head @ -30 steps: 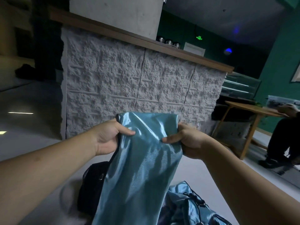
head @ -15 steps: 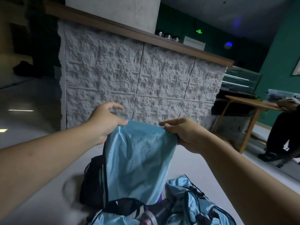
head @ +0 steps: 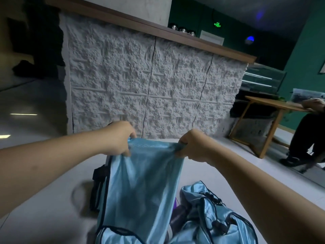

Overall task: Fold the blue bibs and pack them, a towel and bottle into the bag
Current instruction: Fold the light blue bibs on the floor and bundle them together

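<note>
Gripping blue bib [head: 140, 187] — left hand [head: 117, 138]; right hand [head: 193, 146].

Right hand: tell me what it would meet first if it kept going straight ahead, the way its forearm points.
Probably the textured white counter front. The right hand, gripping the blue bib, points up and away towards it, with only bare floor between. Depth is unclear.

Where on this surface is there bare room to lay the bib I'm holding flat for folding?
Bare patches: left of the black bag, under the left forearm, and the strip beyond both hands up to the textured white counter. Crowded: below the held bib, where crumpled blue bibs pile at lower right.
</note>
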A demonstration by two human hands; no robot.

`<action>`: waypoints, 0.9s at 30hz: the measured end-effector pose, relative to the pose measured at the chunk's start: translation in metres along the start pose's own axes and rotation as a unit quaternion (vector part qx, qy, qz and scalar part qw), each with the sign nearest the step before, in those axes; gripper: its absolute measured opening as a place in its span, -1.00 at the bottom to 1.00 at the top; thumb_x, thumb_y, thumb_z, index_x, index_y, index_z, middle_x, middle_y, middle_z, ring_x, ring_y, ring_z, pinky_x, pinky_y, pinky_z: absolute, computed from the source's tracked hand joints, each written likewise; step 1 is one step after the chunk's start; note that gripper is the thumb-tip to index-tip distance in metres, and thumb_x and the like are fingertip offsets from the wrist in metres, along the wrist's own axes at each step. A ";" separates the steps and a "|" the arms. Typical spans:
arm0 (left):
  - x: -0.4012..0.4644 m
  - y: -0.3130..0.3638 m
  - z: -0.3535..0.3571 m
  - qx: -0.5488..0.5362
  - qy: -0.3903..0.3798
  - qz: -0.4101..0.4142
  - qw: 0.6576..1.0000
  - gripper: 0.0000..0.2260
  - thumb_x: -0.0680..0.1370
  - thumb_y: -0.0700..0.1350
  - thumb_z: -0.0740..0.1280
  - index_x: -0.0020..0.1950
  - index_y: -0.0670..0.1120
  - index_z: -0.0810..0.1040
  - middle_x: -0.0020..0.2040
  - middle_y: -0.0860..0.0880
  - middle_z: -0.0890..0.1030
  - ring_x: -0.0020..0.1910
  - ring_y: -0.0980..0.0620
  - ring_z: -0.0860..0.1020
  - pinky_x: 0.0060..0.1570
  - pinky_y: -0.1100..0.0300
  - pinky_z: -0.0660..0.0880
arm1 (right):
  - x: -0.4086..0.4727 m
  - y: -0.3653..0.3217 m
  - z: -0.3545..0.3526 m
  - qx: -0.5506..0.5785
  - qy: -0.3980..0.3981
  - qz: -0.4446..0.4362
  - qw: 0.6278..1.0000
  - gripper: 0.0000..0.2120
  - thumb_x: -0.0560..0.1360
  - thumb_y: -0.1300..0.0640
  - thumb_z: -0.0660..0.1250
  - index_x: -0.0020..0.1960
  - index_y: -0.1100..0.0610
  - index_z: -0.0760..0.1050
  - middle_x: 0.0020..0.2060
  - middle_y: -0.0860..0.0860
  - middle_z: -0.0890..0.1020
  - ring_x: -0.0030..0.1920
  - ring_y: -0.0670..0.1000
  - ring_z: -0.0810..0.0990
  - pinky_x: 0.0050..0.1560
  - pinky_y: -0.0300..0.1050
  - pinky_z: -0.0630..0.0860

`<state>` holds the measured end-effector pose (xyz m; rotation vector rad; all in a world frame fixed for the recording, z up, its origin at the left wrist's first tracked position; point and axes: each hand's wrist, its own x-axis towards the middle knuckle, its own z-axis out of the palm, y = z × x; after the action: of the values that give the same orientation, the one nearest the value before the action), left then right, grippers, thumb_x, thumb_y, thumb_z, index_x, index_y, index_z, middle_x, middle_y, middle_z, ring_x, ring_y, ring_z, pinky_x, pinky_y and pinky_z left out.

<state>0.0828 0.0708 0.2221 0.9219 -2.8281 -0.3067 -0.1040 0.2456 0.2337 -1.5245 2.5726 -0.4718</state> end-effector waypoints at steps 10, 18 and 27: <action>-0.037 -0.025 0.044 -0.033 -0.181 0.035 0.982 -0.90 0.43 0.00 0.54 -0.08 0.09 0.70 0.06 0.07 0.72 0.07 0.00 0.66 0.12 -0.01 0.59 | -0.035 0.034 0.076 0.249 -0.077 -0.007 0.965 -0.87 0.53 0.28 0.44 -0.10 0.32 0.52 -0.21 0.24 0.60 -0.21 0.09 0.56 -0.18 0.07 0.56; -0.036 -0.070 0.102 -0.302 -0.400 -0.026 0.865 -0.79 0.56 -0.27 0.44 0.19 -0.15 0.67 0.14 -0.17 0.72 0.14 -0.15 0.69 0.14 -0.01 0.62 | -0.037 0.059 0.147 0.469 -0.233 0.074 0.848 -0.82 0.60 0.41 0.30 0.19 0.39 0.55 0.07 0.33 0.69 0.10 0.31 0.69 0.19 0.26 0.60; -0.010 -0.110 0.282 -0.126 -0.256 -0.106 0.953 -0.84 0.52 -0.06 0.50 0.07 -0.01 0.62 -0.15 -0.04 0.59 -0.26 -0.01 0.56 -0.30 0.16 0.49 | -0.001 0.089 0.313 0.164 -0.147 0.143 0.965 -0.90 0.54 0.20 0.39 -0.14 0.20 0.59 -0.22 0.13 0.62 -0.16 0.12 0.60 -0.15 -0.02 0.55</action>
<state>0.0946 0.0312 -0.0782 1.2351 -3.0182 -1.0481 -0.0987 0.2216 -0.0913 -1.0086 2.2919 -0.5531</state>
